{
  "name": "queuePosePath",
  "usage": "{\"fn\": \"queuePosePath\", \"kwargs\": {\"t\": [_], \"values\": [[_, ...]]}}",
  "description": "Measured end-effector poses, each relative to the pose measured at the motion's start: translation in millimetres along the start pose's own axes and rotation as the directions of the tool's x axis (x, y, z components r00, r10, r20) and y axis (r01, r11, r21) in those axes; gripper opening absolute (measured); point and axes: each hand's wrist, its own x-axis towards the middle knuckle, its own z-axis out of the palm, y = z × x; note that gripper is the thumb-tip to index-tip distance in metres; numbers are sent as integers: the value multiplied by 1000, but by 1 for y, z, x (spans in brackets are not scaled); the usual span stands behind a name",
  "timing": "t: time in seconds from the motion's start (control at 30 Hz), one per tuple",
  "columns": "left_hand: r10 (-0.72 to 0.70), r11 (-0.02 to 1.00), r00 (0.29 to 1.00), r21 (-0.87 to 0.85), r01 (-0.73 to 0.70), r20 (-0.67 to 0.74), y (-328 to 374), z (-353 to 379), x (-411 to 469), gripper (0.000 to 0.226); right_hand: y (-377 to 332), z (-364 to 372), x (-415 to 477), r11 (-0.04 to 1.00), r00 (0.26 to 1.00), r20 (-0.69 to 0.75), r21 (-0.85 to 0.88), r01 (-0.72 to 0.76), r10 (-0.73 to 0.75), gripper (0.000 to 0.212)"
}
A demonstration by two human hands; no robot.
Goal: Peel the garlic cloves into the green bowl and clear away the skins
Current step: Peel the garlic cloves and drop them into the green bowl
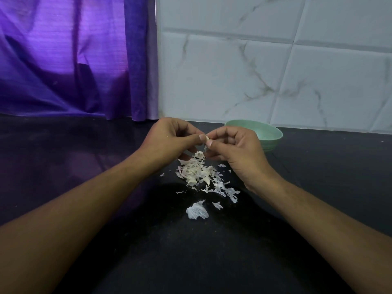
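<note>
Garlic clove (206, 137): pinched between my left hand (169, 139) and right hand (235, 145), above the skins (198, 172) heaped on the counter (84, 155). Green bowl (268, 134): behind my right hand.

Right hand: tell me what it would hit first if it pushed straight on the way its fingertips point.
The right hand points across at the left hand, so it would first press into the garlic clove both hands pinch, then the left hand behind it. Depth is hard to judge.
</note>
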Motion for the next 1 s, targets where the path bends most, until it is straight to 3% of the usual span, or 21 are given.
{"fn": "queuePosePath", "kwargs": {"t": [0.43,0.87,1.0], "values": [[-133,980,991,-142,137,34,4,6,-4,13,3,-3,2,999,1000,21,27,-23,22,8],[-371,849,928,-395,352,29,12,18,-5,14,1,-1,0,978,988,87,152,-142,130,11],[-364,852,931,-391,347,33,11,17,-5,8,0,-3,1,973,984,99,165,-162,148,13]]}}
